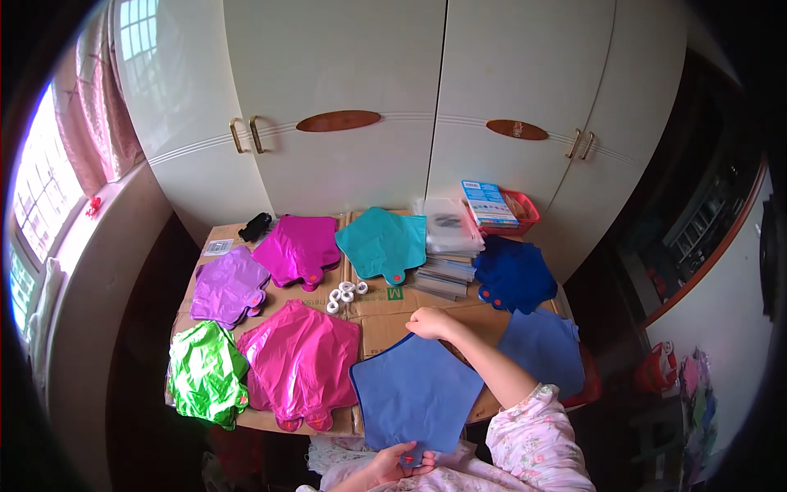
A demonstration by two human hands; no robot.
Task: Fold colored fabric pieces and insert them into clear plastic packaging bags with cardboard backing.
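Observation:
A flat blue foil balloon (418, 394), five-cornered with a rounded tab, is stretched between my hands over the front edge of the table. My right hand (428, 323) reaches across and pinches its far corner. At the near end, my left hand (400, 466) holds the tab, which bears a small red mark. More flat blue balloons (541, 348) lie just right of it, partly behind my right forearm. To the left is a pile of shiny pink balloons (299, 361). Several small white ribbon-like rolls (346, 293) sit beyond my right hand.
Cardboard (379, 312) covers the table. Around it lie green (205, 369), purple (228, 287), magenta (299, 246), teal (381, 242) and dark blue balloons (516, 275). Clear plastic bags (447, 230) and a red basket (526, 215) stand at the back, before a white wardrobe (336, 66).

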